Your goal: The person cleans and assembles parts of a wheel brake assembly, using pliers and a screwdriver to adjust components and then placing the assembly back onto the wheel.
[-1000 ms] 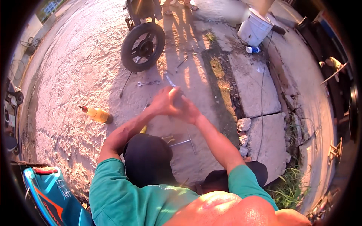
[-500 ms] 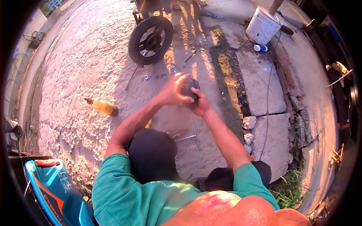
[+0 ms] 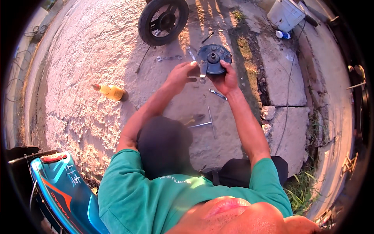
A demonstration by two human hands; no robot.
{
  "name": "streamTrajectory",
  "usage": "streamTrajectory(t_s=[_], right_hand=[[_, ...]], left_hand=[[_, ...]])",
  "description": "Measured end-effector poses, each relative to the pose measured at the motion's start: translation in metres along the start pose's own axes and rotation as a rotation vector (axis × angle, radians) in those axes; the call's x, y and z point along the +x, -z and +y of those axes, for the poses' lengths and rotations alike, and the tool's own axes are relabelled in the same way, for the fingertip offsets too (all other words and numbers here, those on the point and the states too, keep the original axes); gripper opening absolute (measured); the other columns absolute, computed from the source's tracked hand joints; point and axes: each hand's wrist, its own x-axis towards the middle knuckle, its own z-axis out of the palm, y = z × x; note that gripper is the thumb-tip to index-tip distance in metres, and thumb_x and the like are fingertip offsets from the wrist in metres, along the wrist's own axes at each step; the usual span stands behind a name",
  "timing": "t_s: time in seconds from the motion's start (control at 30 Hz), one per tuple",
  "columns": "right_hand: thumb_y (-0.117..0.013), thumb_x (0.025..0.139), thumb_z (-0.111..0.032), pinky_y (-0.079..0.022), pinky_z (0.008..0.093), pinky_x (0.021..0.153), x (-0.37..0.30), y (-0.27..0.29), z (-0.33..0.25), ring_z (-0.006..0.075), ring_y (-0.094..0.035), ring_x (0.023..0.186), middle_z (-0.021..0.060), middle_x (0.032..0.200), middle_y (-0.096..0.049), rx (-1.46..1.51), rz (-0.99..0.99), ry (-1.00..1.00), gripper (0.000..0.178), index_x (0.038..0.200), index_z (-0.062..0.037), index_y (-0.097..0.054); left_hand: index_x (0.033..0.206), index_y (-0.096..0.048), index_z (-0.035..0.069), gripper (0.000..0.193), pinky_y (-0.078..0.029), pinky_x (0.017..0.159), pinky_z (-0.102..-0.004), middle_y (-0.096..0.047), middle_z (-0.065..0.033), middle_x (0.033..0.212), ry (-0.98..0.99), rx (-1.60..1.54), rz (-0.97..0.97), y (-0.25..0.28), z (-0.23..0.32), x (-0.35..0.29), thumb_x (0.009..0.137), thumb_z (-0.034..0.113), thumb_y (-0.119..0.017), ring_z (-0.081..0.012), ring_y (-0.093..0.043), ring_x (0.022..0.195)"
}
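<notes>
A round, dark drum brake plate [image 3: 224, 58] with a hub hole in its middle faces up, held above the ground. My right hand [image 3: 226, 80] grips its lower right edge, the thumb lying on top. From the plate's lower left side a metal brake lever [image 3: 203, 70] sticks out toward me. My left hand [image 3: 183, 75] is beside this lever with its fingers apart; whether a fingertip touches the plate's edge I cannot tell. On the ground below lie a T-handle wrench [image 3: 210, 123], pliers [image 3: 191, 119] and a spanner [image 3: 218, 94].
Beyond my hands stands a wheel with a black tyre [image 3: 163, 23]; an open-end spanner [image 3: 169, 58] lies near it. A yellow bottle [image 3: 111, 92] stands on the left. A white bucket [image 3: 285, 15] is at the far right, and a blue panel [image 3: 66, 187] at the near left.
The brake plate has been turned to show its face and lever, and moved away from me and to the right. My left hand has come off its top to the left side.
</notes>
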Motion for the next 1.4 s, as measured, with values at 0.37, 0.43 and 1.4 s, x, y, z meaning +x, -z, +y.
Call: streamTrajectory(t_s=[0.37,0.43,1.4], right_hand=[[-0.061,0.098,-0.028,-0.045,0.0495,0.115,0.001,0.003,0.004,0.0301,-0.059,0.131,0.0141,0.142,-0.060,-0.041,0.019,0.022,0.055,0.145,-0.0032,-0.050],[-0.061,0.098,-0.029,-0.044,0.0493,0.116,0.001,0.004,0.005,0.0294,-0.059,0.131,0.0135,0.142,-0.061,-0.057,0.018,0.021,0.055,0.145,-0.0037,-0.050],[-0.058,0.099,-0.028,-0.045,0.0416,0.112,0.000,0.017,0.009,0.0257,-0.063,0.123,0.0128,0.131,-0.066,-0.101,0.018,0.017,0.048,0.138,0.0001,-0.054]], left_hand=[[0.123,-0.066,0.010,0.029,-0.056,0.087,-0.0413,-0.073,-0.0045,0.112,0.063,-0.078,0.002,-0.007,0.002,-0.004,0.107,0.033,-0.058,-0.0172,-0.069,0.101],[0.122,-0.066,0.011,0.030,-0.054,0.087,-0.0417,-0.073,-0.0037,0.111,0.086,-0.090,0.001,-0.009,0.000,-0.004,0.107,0.035,-0.058,-0.0170,-0.069,0.101],[0.131,-0.061,0.008,0.037,-0.052,0.086,-0.0423,-0.069,-0.0081,0.117,0.144,-0.047,-0.152,-0.009,-0.015,0.003,0.104,0.033,-0.061,-0.0232,-0.066,0.105]])
